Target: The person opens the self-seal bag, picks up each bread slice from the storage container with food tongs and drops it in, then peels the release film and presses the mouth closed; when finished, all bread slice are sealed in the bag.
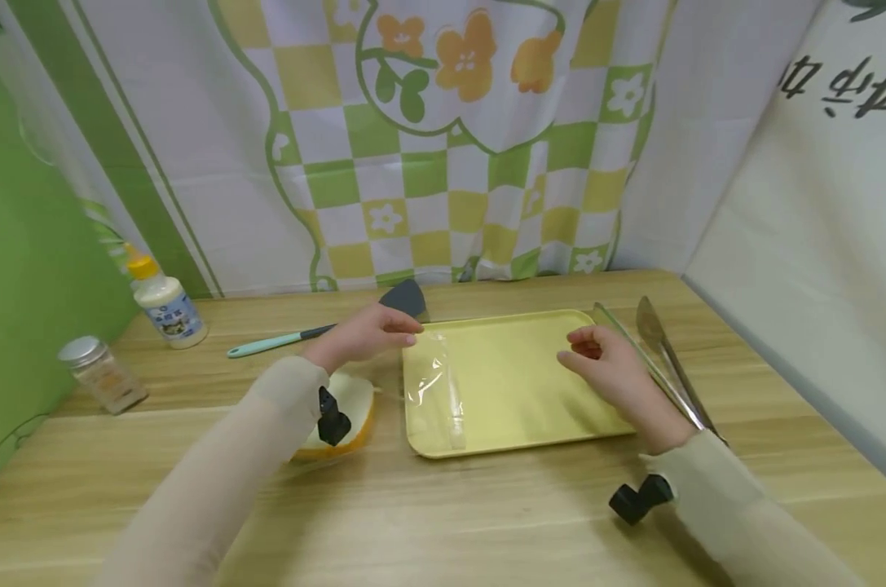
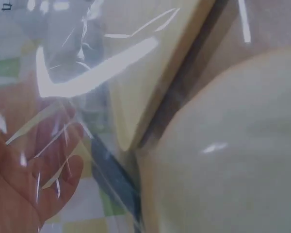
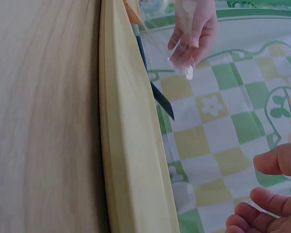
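Note:
My left hand (image 1: 369, 333) is over the tray's left edge, its fingers loosely bent. Clear plastic film (image 1: 435, 391) lies across the left end of the yellow tray (image 1: 516, 383). In the right wrist view, a bit of this film hangs at the left fingertips; in the left wrist view it passes in front of the palm. Below the left wrist sits a round, pale-faced thing with an orange edge (image 1: 354, 408), like a cut melon, partly hidden by the sleeve. My right hand (image 1: 607, 363) hovers near the tray's right side, thumb and fingers apart, holding nothing.
A spatula (image 1: 277, 342) with a mint handle lies behind the left arm. Metal tongs (image 1: 666, 350) lie right of the tray. At the left stand a yellow-capped bottle (image 1: 171, 310) and a jar (image 1: 105, 379). A checkered curtain (image 1: 443, 187) hangs behind the table.

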{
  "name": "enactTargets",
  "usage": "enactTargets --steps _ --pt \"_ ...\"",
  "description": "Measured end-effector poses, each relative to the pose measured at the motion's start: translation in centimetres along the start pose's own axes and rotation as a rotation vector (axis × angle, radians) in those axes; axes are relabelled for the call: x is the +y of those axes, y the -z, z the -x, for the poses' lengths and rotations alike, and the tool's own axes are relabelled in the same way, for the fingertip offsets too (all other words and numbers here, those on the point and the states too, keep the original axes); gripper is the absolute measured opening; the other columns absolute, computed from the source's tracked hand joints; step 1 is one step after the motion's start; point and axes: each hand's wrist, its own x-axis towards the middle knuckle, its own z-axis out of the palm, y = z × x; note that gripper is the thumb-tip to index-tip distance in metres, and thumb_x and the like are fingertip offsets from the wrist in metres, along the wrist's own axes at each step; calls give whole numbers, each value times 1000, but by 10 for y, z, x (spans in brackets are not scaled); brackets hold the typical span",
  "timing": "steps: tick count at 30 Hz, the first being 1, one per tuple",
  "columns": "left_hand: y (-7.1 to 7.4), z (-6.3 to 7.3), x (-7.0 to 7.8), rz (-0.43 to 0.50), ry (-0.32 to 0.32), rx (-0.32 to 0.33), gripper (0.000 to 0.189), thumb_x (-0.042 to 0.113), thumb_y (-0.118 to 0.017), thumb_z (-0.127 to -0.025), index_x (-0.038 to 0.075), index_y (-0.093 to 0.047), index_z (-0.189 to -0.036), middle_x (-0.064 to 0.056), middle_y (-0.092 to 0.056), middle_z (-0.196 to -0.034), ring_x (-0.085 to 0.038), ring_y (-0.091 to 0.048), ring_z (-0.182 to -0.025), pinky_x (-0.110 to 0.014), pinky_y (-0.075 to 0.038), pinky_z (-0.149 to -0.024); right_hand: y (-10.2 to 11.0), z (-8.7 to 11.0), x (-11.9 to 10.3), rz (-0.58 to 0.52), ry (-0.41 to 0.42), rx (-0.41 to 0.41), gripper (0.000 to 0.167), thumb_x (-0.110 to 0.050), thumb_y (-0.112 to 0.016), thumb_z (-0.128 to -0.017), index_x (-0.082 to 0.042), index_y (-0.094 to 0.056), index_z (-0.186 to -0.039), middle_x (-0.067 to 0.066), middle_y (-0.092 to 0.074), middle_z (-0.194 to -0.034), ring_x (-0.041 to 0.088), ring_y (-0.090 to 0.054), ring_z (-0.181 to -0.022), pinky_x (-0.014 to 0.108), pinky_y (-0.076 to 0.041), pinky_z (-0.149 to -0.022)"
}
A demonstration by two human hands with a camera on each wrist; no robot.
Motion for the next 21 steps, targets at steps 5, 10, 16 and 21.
enactTargets --steps 5,10,16,21 --pt "-14 -1 0 -7 -28 39 27 16 -57 -93 0 -64 -113 -12 -65 -113 -26 -58 -106 -40 -45 -92 -14 -13 -17 -59 41 -57 33 -17 -56 -92 5 -52 -117 20 -56 -113 29 -53 -102 35 -46 -82" --pt "-20 -2 -1 -7 -14 49 23 14 -59 -91 0 -66 -107 -9 -67 -104 -23 -59 -98 -37 -47 -86 -30 -37 -38 -95 110 -151 30 -17 -55 -93 2 -55 -117 17 -58 -113 28 -56 -103 39 -47 -87" --pt "-29 -5 -5 -25 -15 45 19 12 -60 -90 0 -69 -101 -9 -68 -97 -15 -59 -84 -29 -48 -76 -59 -63 -52 -98 164 -267 28 -16 -55 -93 1 -59 -114 17 -61 -109 27 -58 -101 39 -48 -86" --pt "-37 -5 -6 -10 -1 58 15 11 -60 -89 -1 -69 -91 -10 -66 -83 -11 -48 -68 -23 -41 -64 -83 -74 -47 -67 158 -351 28 -15 -55 -93 2 -61 -115 15 -62 -111 26 -58 -103 39 -48 -88"
